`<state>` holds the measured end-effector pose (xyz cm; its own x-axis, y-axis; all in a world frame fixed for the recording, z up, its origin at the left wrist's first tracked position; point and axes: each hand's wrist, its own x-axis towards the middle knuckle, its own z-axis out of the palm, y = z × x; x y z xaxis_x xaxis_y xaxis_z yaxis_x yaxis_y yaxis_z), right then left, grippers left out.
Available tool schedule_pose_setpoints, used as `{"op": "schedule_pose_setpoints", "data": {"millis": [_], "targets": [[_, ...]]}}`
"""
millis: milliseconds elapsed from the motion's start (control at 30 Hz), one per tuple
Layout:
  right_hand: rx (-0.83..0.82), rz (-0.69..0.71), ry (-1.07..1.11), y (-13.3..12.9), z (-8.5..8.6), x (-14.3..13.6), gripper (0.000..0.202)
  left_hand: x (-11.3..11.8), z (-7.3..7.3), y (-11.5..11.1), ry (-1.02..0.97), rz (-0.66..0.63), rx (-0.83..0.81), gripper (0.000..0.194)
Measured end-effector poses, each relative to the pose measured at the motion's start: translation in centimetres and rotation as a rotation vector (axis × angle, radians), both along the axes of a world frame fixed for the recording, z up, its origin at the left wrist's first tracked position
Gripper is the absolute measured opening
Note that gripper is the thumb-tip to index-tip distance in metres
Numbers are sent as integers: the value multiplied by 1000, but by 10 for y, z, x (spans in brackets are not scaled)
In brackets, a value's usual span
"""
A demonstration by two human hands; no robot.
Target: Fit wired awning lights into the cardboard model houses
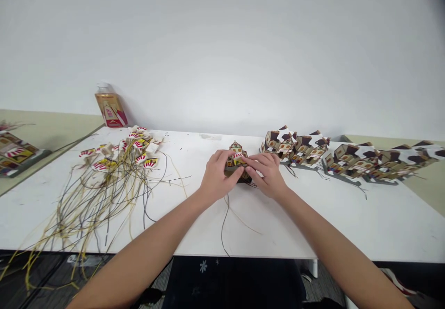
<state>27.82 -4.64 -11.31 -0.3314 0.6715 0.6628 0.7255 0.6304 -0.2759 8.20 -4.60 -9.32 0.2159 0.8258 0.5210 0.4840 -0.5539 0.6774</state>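
Note:
In the head view, a small model house (235,148) stands on the table between my two hands. A small piece with a red-and-white striped awning and yellow front (238,156) sits at the front of the house. From the left side, my left hand (219,173) is closed around the house, fingers at the striped piece and thumb lower down. My right hand (266,172) is closed too, its fingertips pressed at the striped piece from the right. A dark wire (225,223) and a yellow wire trail from the house toward me. The lower house is partly hidden by my fingers.
Left on the white table (194,235) lies a heap of striped awning pieces (120,151) with tangled wires (100,193), some over the front edge. An orange bottle (110,107) stands behind. Several model houses (309,148) line the right; another (17,154) is far left.

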Motion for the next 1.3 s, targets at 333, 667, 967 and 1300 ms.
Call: {"op": "schedule_pose_setpoints", "data": {"millis": [333, 667, 967, 1300], "targets": [[-22, 61, -164, -7, -1, 3, 52, -2, -2, 3, 60, 59, -7, 31], [-117, 35, -125, -9, 10, 0, 59, -3, 12, 3, 310, 126, -85, 31], [-19, 9, -86, -8, 1, 6, 49, -8, 7, 11, 87, -35, -197, 55], [80, -11, -11, 0, -5, 25, 12, -34, 0, 39, -46, -254, -537, 118]]}}
